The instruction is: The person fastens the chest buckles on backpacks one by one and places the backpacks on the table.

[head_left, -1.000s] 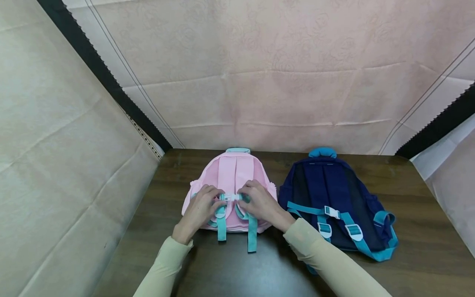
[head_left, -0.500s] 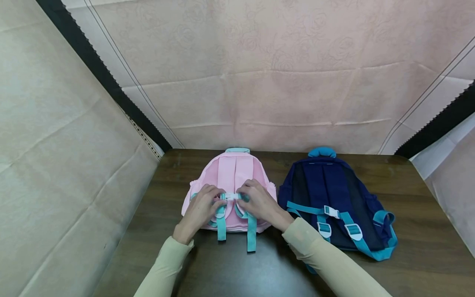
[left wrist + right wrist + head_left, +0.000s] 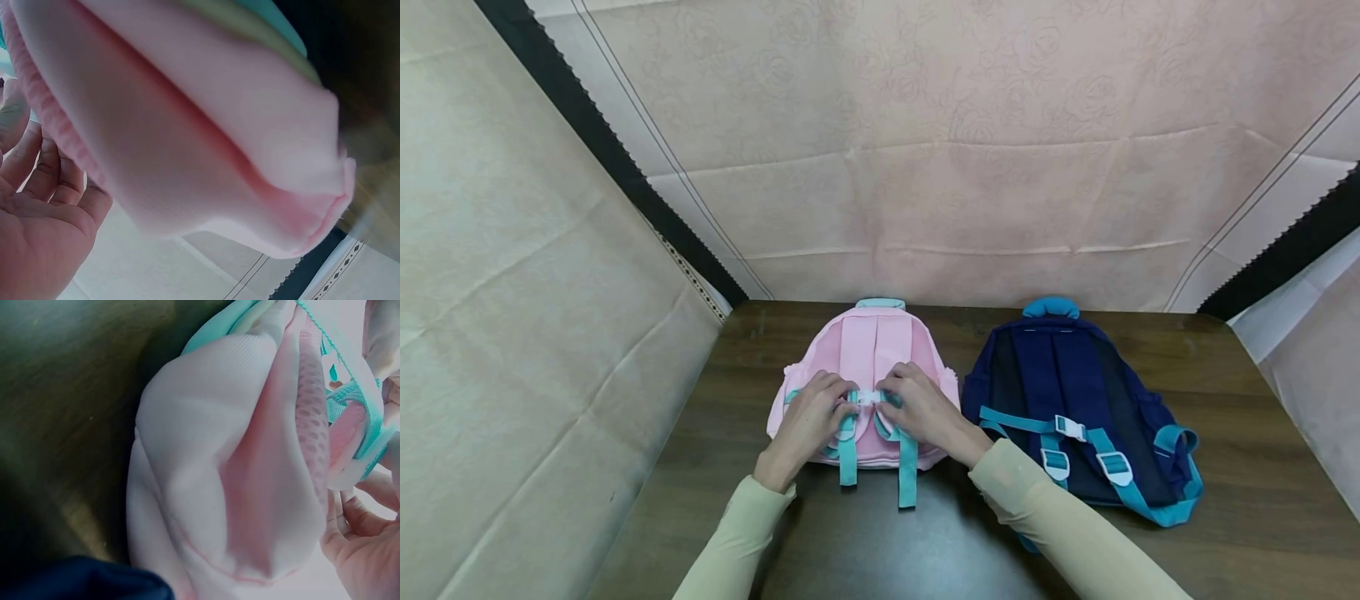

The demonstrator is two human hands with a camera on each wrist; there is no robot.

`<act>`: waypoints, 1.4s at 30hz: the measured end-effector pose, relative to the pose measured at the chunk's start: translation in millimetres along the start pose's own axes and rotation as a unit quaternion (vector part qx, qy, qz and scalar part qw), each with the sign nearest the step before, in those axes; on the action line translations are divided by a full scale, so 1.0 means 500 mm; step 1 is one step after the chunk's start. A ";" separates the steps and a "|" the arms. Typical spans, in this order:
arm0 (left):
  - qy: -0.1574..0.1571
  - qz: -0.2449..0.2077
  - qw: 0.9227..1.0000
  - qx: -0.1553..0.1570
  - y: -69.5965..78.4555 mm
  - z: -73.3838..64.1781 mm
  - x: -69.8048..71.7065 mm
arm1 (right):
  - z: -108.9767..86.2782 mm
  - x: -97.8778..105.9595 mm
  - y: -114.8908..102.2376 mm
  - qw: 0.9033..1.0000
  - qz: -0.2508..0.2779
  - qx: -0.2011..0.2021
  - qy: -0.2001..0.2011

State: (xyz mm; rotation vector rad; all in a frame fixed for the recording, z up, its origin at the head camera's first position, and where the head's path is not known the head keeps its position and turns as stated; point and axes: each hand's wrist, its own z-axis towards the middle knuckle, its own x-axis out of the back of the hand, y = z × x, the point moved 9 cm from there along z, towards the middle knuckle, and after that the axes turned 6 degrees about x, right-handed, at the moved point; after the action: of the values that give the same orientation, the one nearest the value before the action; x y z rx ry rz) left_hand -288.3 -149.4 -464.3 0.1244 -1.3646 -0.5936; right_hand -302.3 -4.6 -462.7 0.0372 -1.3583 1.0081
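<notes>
In the head view a pink backpack (image 3: 857, 350) lies on the table with its straps facing up. A white side-release buckle (image 3: 868, 398) on turquoise webbing sits across its middle. My left hand (image 3: 811, 423) pinches the buckle's left end between thumb and fingers. From the other side, my right hand (image 3: 927, 407) pinches its right end. Fingertips cover both ends, so how far the halves are joined cannot be seen. The left wrist view shows the left palm (image 3: 47, 231) beside the pink side fabric (image 3: 156, 137). Turquoise straps (image 3: 369, 419) pass near the right hand (image 3: 369, 550) in the right wrist view.
Right of the pink bag lies a navy backpack (image 3: 1052, 375) with blue straps and a fastened white buckle (image 3: 1071, 428). Two turquoise strap tails (image 3: 907, 475) hang toward the front of the brown table (image 3: 865, 550). Pale fabric walls (image 3: 925, 208) stand behind and at the sides.
Both hands have drawn slightly closer together at the buckle, the left a little rightward and the right a little leftward. The backpacks stay where they were.
</notes>
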 end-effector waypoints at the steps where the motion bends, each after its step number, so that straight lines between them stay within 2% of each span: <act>1: 0.001 0.002 1.000 -0.003 0.001 0.001 -0.001 | 0.000 0.000 0.000 1.000 0.001 -0.001 -0.001; 10: 0.016 0.016 1.000 -0.016 0.012 0.008 0.000 | 0.000 0.004 -0.003 1.000 0.001 0.000 -0.004; 18: 0.014 0.025 1.000 -0.007 0.014 0.012 -0.007 | 0.002 0.001 -0.002 1.000 -0.003 0.007 -0.008; 22: 0.030 0.021 0.999 -0.034 0.025 0.007 -0.003 | 0.002 0.001 -0.006 1.000 -0.012 0.018 -0.005; 23: 0.037 0.018 0.998 -0.045 0.020 0.007 -0.006 | 0.002 0.000 -0.006 1.000 -0.014 0.020 -0.005; 26: 0.042 0.020 0.998 -0.052 0.022 0.004 -0.004 | 0.002 -0.002 -0.006 1.000 -0.017 0.020 -0.004; 33: 0.010 0.020 1.000 -0.012 0.018 0.008 -0.006 | 0.001 -0.004 -0.006 1.000 -0.009 0.011 -0.009; 38: -0.004 0.022 1.000 -0.003 0.017 0.008 -0.011 | -0.006 -0.001 -0.005 1.000 -0.004 0.001 -0.019; 42: -0.009 0.017 1.000 0.003 0.016 0.004 -0.014 | -0.026 0.016 -0.007 1.000 -0.008 -0.005 -0.015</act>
State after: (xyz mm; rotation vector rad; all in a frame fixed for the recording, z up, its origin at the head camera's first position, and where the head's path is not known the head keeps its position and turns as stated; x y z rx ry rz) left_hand -288.1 -139.0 -466.6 0.1001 -1.3842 -0.5634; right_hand -290.7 5.2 -458.0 0.0561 -1.3881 0.9897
